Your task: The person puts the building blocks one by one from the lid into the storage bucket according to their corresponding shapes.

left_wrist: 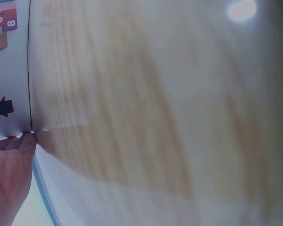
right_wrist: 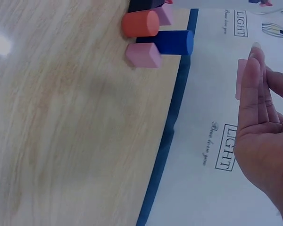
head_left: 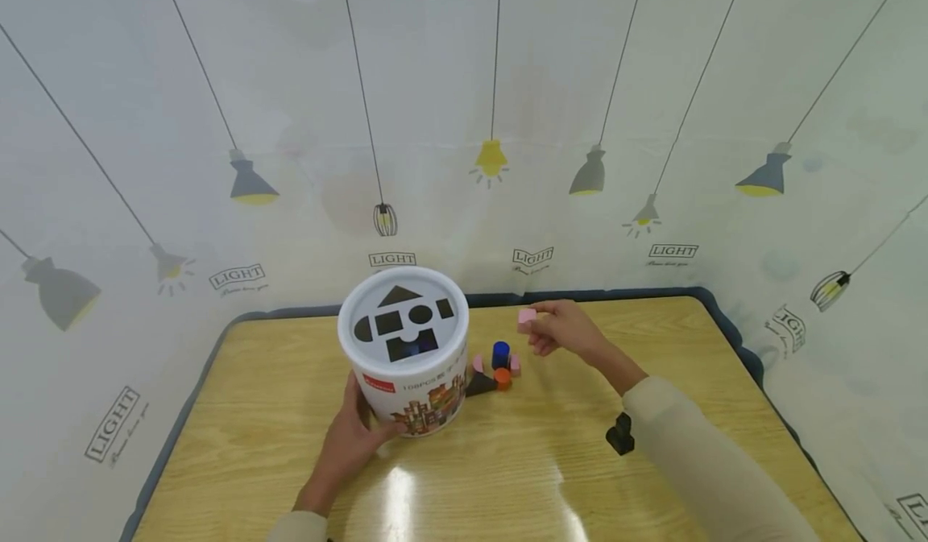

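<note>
A white toy-block bucket [head_left: 406, 381] stands on the left half of the table, its lid [head_left: 370, 300] pierced with shaped holes. My left hand [head_left: 355, 433] holds the bucket low on its near left side, thumb across the front. In the right hand [head_left: 569, 328], a small pink block [head_left: 527, 320] is pinched between thumb and fingers, above the table to the right of the bucket. The right wrist view shows only an edge of that pink block [right_wrist: 241, 80] behind the fingers. Beside the bucket sit a blue cylinder [head_left: 500, 355], an orange cylinder [head_left: 503, 378] and a black triangular block [head_left: 481, 384].
Two other pink blocks flank the blue cylinder, one of them a pink block [head_left: 515, 365] on its right. A small black device [head_left: 619, 435] shows by the right sleeve. Behind the wooden table [head_left: 652, 349] hangs a lamp-printed curtain [head_left: 449, 107].
</note>
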Demonstrator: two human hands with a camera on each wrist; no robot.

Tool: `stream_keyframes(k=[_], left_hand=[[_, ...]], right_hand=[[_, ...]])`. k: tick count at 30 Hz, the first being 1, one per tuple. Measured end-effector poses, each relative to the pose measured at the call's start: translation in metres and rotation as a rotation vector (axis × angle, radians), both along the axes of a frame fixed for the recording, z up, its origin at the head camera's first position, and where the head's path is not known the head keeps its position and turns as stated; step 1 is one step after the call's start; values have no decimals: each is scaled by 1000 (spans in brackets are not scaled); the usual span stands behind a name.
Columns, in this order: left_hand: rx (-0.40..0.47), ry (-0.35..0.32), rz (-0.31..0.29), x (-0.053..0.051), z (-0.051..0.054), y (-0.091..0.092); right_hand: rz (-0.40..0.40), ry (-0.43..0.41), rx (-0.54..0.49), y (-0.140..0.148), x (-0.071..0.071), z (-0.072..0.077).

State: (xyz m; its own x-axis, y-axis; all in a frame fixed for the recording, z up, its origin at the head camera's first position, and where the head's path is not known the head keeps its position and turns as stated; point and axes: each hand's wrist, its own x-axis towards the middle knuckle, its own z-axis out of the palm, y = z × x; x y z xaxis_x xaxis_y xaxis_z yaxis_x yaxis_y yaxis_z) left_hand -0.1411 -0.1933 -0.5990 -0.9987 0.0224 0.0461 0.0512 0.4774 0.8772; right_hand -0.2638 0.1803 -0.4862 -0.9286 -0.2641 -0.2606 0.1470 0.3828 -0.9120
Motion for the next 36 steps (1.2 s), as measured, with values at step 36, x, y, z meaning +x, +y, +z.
stream_keyframes(k=[36], left_hand=[[0,12,-21,-1,-4,-2]], right_hand=[[222,123,-68,-43,13,71]])
